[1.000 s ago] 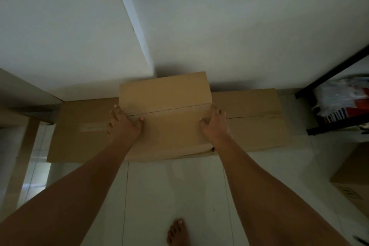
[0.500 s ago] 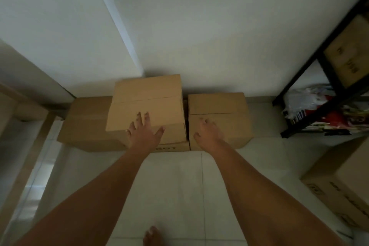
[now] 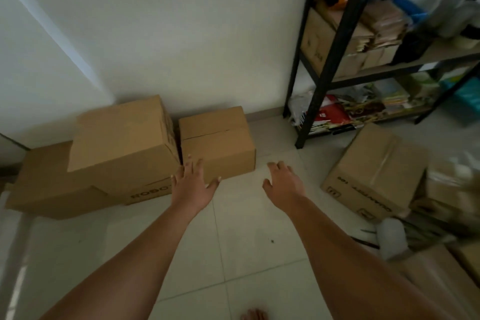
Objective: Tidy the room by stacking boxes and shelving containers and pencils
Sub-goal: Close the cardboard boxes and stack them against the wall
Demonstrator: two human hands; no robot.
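A cardboard box [image 3: 122,135] sits stacked on a long, low box [image 3: 52,187] against the wall. Beside them on the floor stands a smaller box [image 3: 218,143]. Another cardboard box [image 3: 376,171] lies on the floor to the right, near the shelf. My left hand [image 3: 193,184] hovers with fingers spread in front of the smaller box, holding nothing. My right hand [image 3: 283,182] is out over the bare floor tiles, fingers relaxed, also holding nothing.
A black metal shelf [image 3: 335,44] at the right holds boxes, bags and books. More boxes and a pale container [image 3: 392,239] with thin sticks beside it clutter the lower right. My bare foot [image 3: 254,315] shows at the bottom edge.
Both hands have let go of the stacked box and pulled back. The view has swung right, and the shelf and the right-hand box have come into sight.
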